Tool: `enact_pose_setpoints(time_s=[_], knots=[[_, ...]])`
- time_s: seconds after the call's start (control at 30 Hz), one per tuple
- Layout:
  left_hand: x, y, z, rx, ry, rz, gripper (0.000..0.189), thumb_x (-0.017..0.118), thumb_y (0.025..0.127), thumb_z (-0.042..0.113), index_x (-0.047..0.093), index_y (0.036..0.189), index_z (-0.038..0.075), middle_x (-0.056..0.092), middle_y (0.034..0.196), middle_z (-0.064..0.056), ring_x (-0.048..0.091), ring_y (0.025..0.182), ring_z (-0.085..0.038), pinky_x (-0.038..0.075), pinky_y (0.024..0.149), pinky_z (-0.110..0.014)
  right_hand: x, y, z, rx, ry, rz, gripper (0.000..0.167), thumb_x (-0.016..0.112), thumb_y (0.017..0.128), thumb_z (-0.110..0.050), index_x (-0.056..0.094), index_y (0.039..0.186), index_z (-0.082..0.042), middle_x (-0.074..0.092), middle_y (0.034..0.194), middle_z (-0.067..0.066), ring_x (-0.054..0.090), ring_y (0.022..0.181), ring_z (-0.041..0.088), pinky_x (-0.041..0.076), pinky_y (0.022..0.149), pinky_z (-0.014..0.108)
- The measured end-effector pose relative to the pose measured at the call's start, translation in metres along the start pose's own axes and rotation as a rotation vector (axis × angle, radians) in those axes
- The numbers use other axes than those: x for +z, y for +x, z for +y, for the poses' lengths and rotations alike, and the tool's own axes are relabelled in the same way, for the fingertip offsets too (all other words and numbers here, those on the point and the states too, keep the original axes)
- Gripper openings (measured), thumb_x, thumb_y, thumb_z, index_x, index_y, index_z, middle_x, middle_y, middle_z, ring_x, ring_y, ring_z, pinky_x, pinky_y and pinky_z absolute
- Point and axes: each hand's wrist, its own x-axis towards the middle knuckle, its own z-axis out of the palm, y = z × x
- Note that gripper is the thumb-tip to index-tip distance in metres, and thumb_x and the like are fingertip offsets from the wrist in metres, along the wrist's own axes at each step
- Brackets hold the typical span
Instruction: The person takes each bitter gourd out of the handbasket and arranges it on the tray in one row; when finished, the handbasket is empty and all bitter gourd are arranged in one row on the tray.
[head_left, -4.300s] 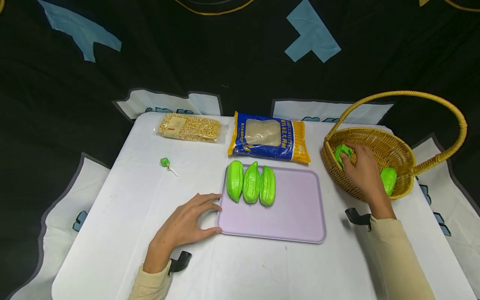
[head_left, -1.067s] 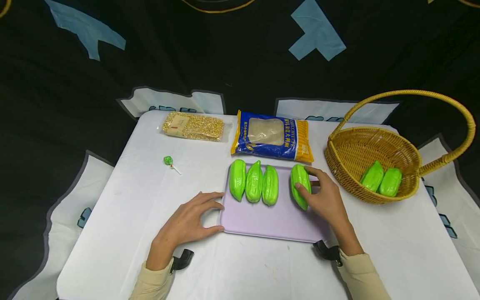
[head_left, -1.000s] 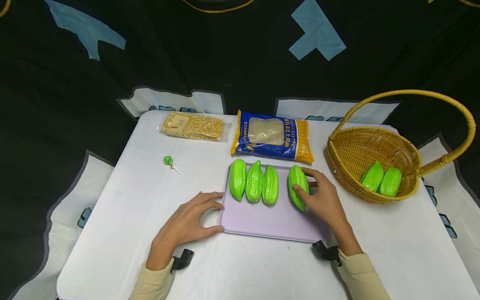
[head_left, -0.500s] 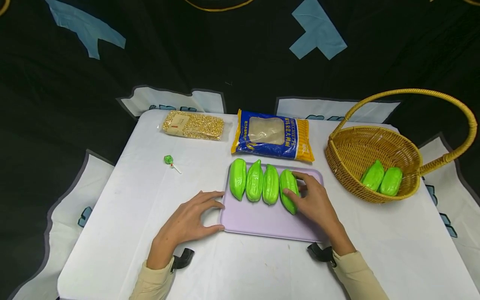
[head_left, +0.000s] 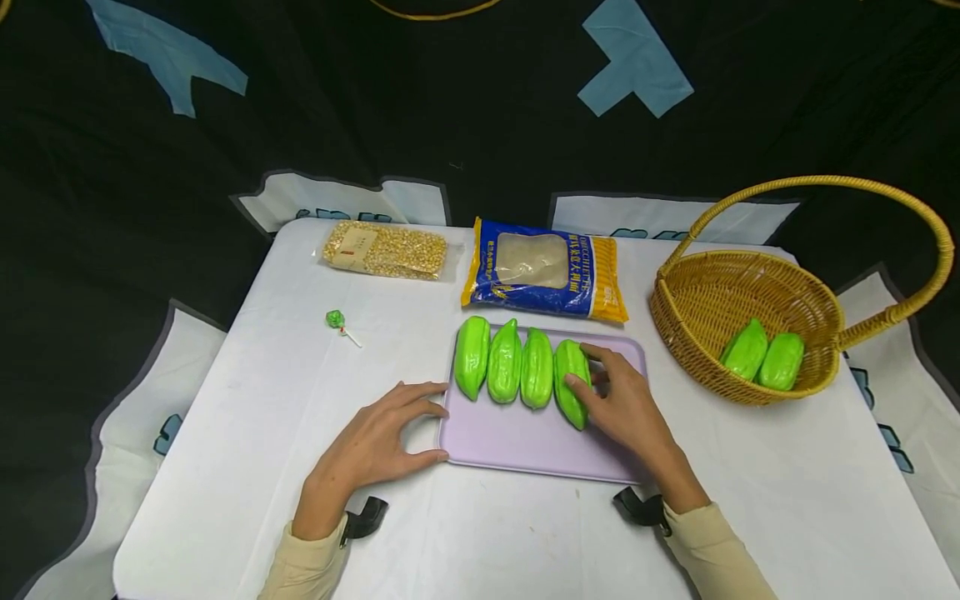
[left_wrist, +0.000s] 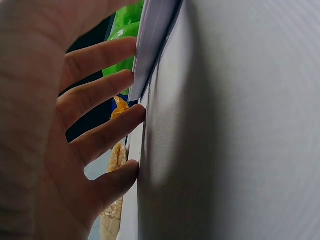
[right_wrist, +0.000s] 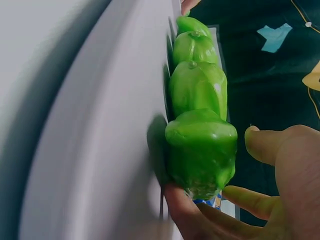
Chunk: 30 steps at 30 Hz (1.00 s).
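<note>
Right hand (head_left: 622, 400) is holding the fourth green ribbed fruit (head_left: 571, 385), fingers curving round its right side. Right wrist view is showing a narrow gap beside the thumb; firmness of hold: cannot tell. Left hand (head_left: 378, 437) is spreading its fingers, gripping nothing, fingertips meeting the left edge of the lilac tray (head_left: 517, 446).

Fourth fruit is lying on the tray, slanting slightly, just beside three others (head_left: 504, 365) in a row; whether it is touching its neighbour, cannot tell. The right hand is hiding part of the tray's right side. In the left wrist view the frame is cutting off part of the hand, and only slivers of fruit are showing. The head view's lower border is cropping both sleeves.

Edges: the row is sitting toward the tray's far rim, leaving open tray surface on the near side. The pasta bag (head_left: 540, 271) is lying just beyond that rim. White table (head_left: 525, 542) is stretching open in front. Wicker basket (head_left: 720, 292), right, is containing two more fruits (head_left: 781, 362). Corn kernel bag (head_left: 397, 252) and lollipop (head_left: 335, 319) are lying farther left.
</note>
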Motion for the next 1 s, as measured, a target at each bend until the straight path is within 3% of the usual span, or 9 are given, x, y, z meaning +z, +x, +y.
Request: enact_pose_setpoints(time_s=[0.27,0.4,0.67,0.73,0.8,0.9,1.0], knots=[[0.000,0.000,0.001,-0.003,0.000,-0.004,0.048,0.094,0.082,0.044,0.078,0.120,0.020,0.059,0.156,0.003,0.055,0.145,-0.021,0.037,0.130,-0.051,-0.015,-0.004,0.006,0.012,0.012,0.017,0.058,0.070,0.107,-0.035,0.053,0.154,-0.006,0.067,0.136,0.022,0.074,0.111,0.039,0.065,0.094,0.058],[0.000,-0.001,0.001,-0.005,0.002,-0.005,0.048,0.094,0.082,0.044,0.078,0.120,0.020,0.059,0.156,0.003,0.055,0.145,-0.021,0.037,0.130,-0.051,-0.029,-0.006,0.009,-0.012,-0.009,0.068,0.054,0.071,0.106,-0.031,0.057,0.151,-0.004,0.066,0.138,0.023,0.075,0.108,0.039,0.065,0.091,0.057],[0.000,0.000,0.001,-0.010,-0.004,-0.014,0.048,0.094,0.082,0.044,0.078,0.120,0.020,0.059,0.156,0.003,0.055,0.145,-0.021,0.037,0.130,-0.051,-0.062,-0.013,0.017,-0.074,-0.051,0.185,0.044,0.075,0.103,-0.021,0.065,0.140,0.001,0.070,0.128,0.025,0.075,0.104,0.041,0.067,0.086,0.057],[0.000,0.001,0.001,-0.009,-0.005,-0.016,0.048,0.094,0.082,0.044,0.078,0.120,0.020,0.059,0.156,0.002,0.054,0.146,-0.021,0.037,0.130,-0.051,-0.072,-0.016,0.020,-0.083,-0.069,0.222,0.042,0.076,0.102,-0.018,0.067,0.139,0.001,0.070,0.127,0.023,0.074,0.104,0.039,0.067,0.085,0.049],[0.000,0.002,0.001,-0.009,-0.004,-0.017,0.048,0.094,0.082,0.044,0.078,0.120,0.020,0.059,0.156,0.002,0.054,0.146,-0.022,0.037,0.130,-0.051,-0.082,-0.018,0.023,-0.085,-0.082,0.262,0.040,0.076,0.101,-0.016,0.068,0.137,0.001,0.071,0.124,0.022,0.074,0.102,0.038,0.066,0.083,0.033],[0.000,0.002,0.001,-0.008,-0.001,-0.017,0.048,0.094,0.082,0.045,0.078,0.120,0.020,0.059,0.157,0.002,0.054,0.146,-0.022,0.037,0.130,-0.051,-0.096,-0.022,0.029,-0.071,-0.112,0.321,0.038,0.078,0.100,-0.016,0.070,0.133,0.001,0.071,0.119,0.023,0.072,0.099,0.037,0.052,0.077,0.010],[0.000,0.002,0.001,-0.006,0.002,-0.014,0.049,0.094,0.082,0.045,0.078,0.121,0.020,0.059,0.156,0.002,0.055,0.145,-0.022,0.037,0.130,-0.051,-0.110,-0.024,0.035,-0.034,-0.134,0.350,0.039,0.077,0.100,-0.017,0.070,0.133,0.003,0.070,0.120,0.025,0.071,0.100,0.039,0.039,0.075,-0.004]])
